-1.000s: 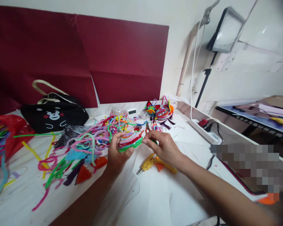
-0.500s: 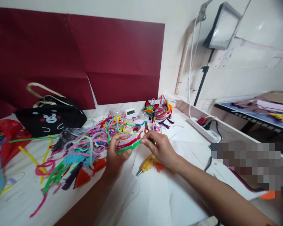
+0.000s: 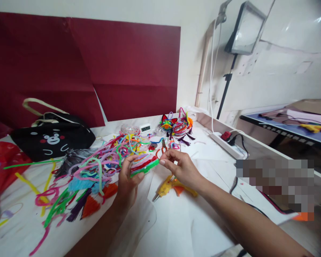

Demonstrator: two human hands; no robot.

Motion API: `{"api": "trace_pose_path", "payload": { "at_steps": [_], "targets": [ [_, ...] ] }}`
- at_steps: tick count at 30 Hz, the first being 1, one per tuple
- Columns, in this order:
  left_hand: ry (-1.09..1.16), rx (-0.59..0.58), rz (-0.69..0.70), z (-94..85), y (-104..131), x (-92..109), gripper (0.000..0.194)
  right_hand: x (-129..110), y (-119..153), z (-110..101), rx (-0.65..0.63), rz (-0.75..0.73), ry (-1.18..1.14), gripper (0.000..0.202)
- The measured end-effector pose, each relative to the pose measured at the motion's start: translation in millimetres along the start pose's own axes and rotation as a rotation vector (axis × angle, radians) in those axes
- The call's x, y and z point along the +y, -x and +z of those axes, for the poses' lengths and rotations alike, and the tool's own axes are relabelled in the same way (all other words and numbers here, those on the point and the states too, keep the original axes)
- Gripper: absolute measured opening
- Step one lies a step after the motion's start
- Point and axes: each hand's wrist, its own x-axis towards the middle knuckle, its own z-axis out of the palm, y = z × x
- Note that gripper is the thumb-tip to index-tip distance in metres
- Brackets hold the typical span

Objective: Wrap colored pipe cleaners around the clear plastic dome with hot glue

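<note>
My left hand (image 3: pixel 128 180) grips a piece wrapped with rows of colored pipe cleaners (image 3: pixel 144 164), its thumb in front and fingers behind. Red, pink, purple and green strands run across it. At the piece's right end, the fingertips of my right hand (image 3: pixel 178 164) pinch the green strand. Just below my right hand, a yellow glue gun (image 3: pixel 167 187) lies on the white paper, nozzle to the lower left. Pliers with orange handles (image 3: pixel 163 146) lie behind my hands.
A tangled heap of pipe cleaners (image 3: pixel 104 166) and tassels covers the left side. Farther back are a black bag (image 3: pixel 53 137), a small digital clock (image 3: pixel 145 128) and finished colorful crafts (image 3: pixel 179 127). A white power strip (image 3: pixel 228 145) lies at the right.
The camera view has shifted slightly, moving the background left. My right hand has turned a little at the piece's right end, and more of the glue gun and pliers shows.
</note>
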Motion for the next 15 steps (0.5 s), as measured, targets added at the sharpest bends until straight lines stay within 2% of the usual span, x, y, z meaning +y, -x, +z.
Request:
{"api": "trace_pose_path", "payload": {
  "at_steps": [7, 15],
  "targets": [
    [0.024, -0.034, 0.008, -1.8, -0.2, -1.6, 0.054, 6.5, -5.0, -0.6, -0.035, 0.221, -0.328, 0.037],
    [0.051, -0.092, 0.026, -3.8, -0.5, -1.4, 0.052, -0.5, -4.6, -7.6, -0.112, 0.344, -0.465, 0.042]
  ]
}}
